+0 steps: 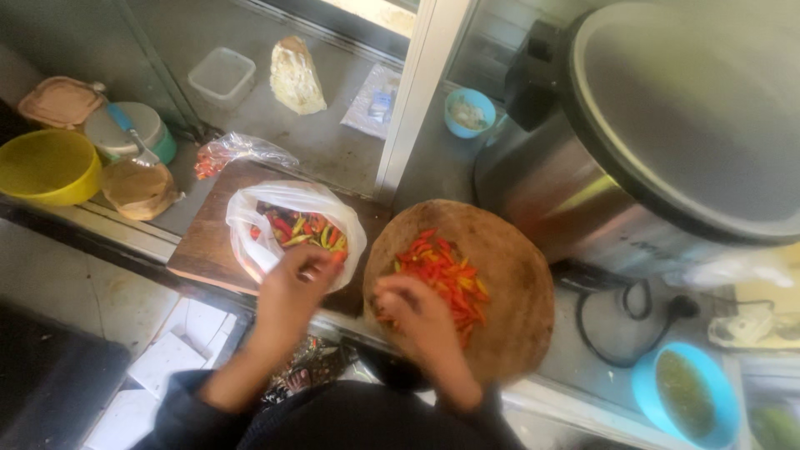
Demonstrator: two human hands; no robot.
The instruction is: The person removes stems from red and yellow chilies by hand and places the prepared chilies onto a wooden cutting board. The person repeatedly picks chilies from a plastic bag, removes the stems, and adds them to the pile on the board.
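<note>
left hand [293, 279]: our fingers pinch a chilli at the mouth of the white bag [250, 208] | right hand [414, 310]: our fingers curl on red chillies [446, 279] on round wooden board [517, 275] | bench [333, 142]

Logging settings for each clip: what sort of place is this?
Most likely a working kitchen, perhaps a small food stall: a large steel cooker stands on the metal counter, and chilies lie on a round wooden chopping board.

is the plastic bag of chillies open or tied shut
Open. The bag mouth is spread wide on the brown board, red and green chillies show inside, and the left hand reaches its rim.
</note>
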